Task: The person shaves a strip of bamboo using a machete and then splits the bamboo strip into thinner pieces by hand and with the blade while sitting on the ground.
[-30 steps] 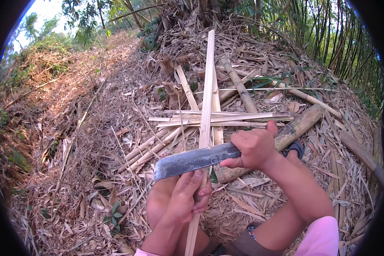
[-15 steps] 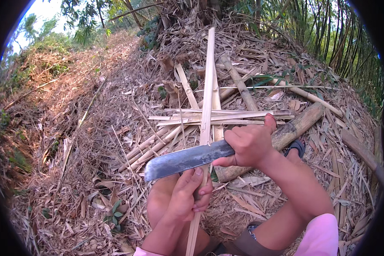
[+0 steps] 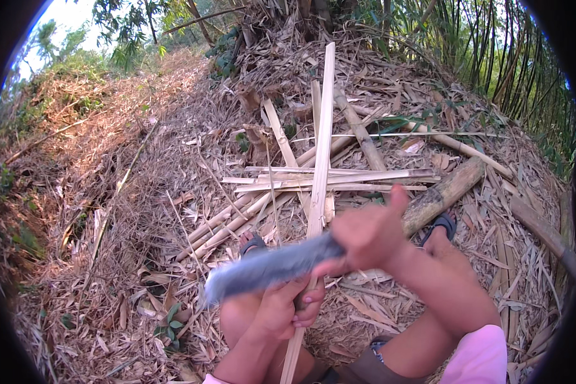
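Note:
My left hand [image 3: 294, 306] is wrapped round a long split bamboo strip [image 3: 324, 131], which stands up and away from me with its lower end between my legs. My right hand [image 3: 370, 233], blurred by motion, grips a broad-bladed machete [image 3: 272, 267]; its handle is hidden in the fist. The dark blade lies across the strip just above my left hand, its tip pointing left. Whether the edge touches the strip is too blurred to tell. Beyond the blade, several split bamboo pieces [image 3: 365, 176] lie crossed over one another.
A thick bamboo log [image 3: 445, 195] lies at the right by my sandalled foot [image 3: 440, 227]. Thinner poles [image 3: 365, 137] and cut stumps [image 3: 257, 137] are farther off. Dry leaves cover the sloping ground. Bamboo stems [image 3: 499, 57] stand at the far right.
The machete has moved down and slightly left along the strip, toward my left hand. The strip's top has tilted to the right, and my left hand has shifted slightly right and down.

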